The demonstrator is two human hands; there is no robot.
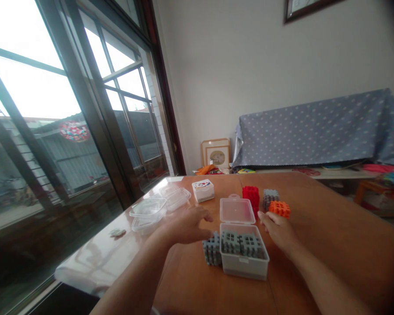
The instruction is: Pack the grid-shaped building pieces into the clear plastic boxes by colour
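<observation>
My left hand (192, 224) is over the table with its thumb and fingers apart, holding nothing. Just below it stands a stack of grey interlocking plastic blocks (212, 250), against the left side of a clear plastic box (244, 267). Grey lattice blocks (239, 243) fill much of that box, and its hinged lid (237, 211) is flipped back. My right hand (277, 225) is at the box's far right corner, fingers curled; what they may hold is hidden. Directly behind it are orange blocks (280, 209), with red blocks (251, 197) to the left and another grey stack (271, 197) beyond.
Clear plastic containers (149, 208) stand on the table's left part, near a small pale item (117, 233). A white lidded box (203, 191) is farther back. Glass doors run along the left; a polka-dot cloth (315, 131) hangs by the far wall.
</observation>
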